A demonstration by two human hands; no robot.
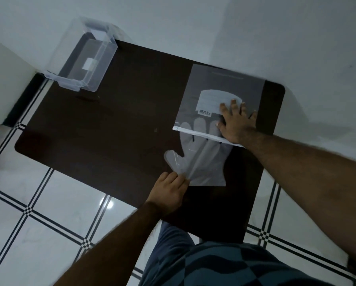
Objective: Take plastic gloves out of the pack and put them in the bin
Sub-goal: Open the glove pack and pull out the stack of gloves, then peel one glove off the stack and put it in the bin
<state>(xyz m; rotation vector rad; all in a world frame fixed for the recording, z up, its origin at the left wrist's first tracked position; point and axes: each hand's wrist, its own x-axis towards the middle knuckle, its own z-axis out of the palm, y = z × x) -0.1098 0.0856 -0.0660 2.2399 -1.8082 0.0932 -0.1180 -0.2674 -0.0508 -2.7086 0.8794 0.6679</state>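
Observation:
A translucent zip pack (220, 87) lies flat at the far right of the dark table (115, 129). My right hand (237, 122) presses down on it, fingers spread, near its white zip strip. A thin clear plastic glove (202, 159) sticks halfway out of the pack's mouth, its fingers still inside. My left hand (169, 190) pinches the glove at its cuff corner, near the table's front edge. The clear plastic bin (84, 65) stands at the far left corner of the table, with nothing visible in it.
The table stands against a white wall, with a tiled floor of black lines to the left and front. The bin overhangs the table's left edge slightly. The middle of the tabletop between bin and pack is bare wood.

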